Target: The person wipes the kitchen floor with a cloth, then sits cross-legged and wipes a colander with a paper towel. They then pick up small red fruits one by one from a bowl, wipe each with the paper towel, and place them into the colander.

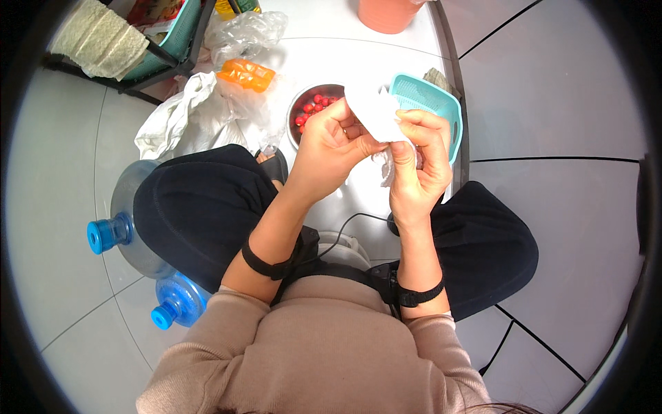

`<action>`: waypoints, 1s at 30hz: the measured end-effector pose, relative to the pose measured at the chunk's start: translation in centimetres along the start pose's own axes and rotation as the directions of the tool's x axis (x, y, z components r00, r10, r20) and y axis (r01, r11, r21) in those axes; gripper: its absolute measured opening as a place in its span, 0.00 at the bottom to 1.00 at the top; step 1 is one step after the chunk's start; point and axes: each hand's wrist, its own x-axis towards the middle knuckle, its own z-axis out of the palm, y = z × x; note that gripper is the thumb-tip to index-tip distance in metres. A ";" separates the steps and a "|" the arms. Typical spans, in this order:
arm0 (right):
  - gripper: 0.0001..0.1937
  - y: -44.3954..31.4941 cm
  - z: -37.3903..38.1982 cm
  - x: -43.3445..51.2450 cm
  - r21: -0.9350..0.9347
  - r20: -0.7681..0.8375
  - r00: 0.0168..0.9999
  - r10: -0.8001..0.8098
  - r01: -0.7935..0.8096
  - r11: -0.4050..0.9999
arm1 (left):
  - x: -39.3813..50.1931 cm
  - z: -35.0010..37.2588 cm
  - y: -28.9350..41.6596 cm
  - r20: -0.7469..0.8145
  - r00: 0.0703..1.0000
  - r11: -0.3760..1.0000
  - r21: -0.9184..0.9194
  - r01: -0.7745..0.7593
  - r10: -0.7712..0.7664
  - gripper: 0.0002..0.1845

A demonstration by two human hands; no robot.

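Observation:
A crumpled white sheet (373,111), paper tissue or thin cloth, is held up between both hands. My left hand (331,147) pinches it from the left between thumb and fingers. From the right, my right hand (421,155) grips it, with part hanging below the thumbs. Whether anything is wrapped inside it is hidden. Beneath and beyond my left hand stands a metal bowl (291,114) with several small round red fruits (315,107) in it, partly covered by that hand and the sheet. Behind my right hand stands a turquoise plastic basket (421,93).
Plastic bags (248,36), an orange packet (246,75) and a white sack (178,116) lie at the left. A black rack (181,67) stands beyond them. A salmon-coloured bucket (388,15) is at the far edge. Large water bottles (137,222) sit beside my left leg.

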 end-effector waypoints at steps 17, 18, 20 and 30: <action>0.18 -1.1 -0.4 0.5 0.387 0.198 0.914 0.354 -0.405 0.828 | 0.5 0.2 0.1 -0.068 0.991 0.993 0.010 -0.118 0.118 0.17; 0.18 -1.1 -0.2 0.6 0.356 0.208 0.915 0.345 -0.400 0.845 | 0.4 0.3 0.1 -0.083 0.989 0.992 0.006 -0.125 0.125 0.18; 0.17 -1.1 0.2 0.6 0.233 0.195 0.946 0.259 -0.301 0.925 | 0.3 0.3 0.2 -0.106 0.992 0.996 -0.047 -0.069 0.064 0.18; 0.13 -0.1 0.5 -0.7 0.412 -0.046 0.899 0.435 -0.380 0.828 | 0.0 0.9 -0.4 -0.002 0.985 0.968 -0.187 0.170 -0.173 0.06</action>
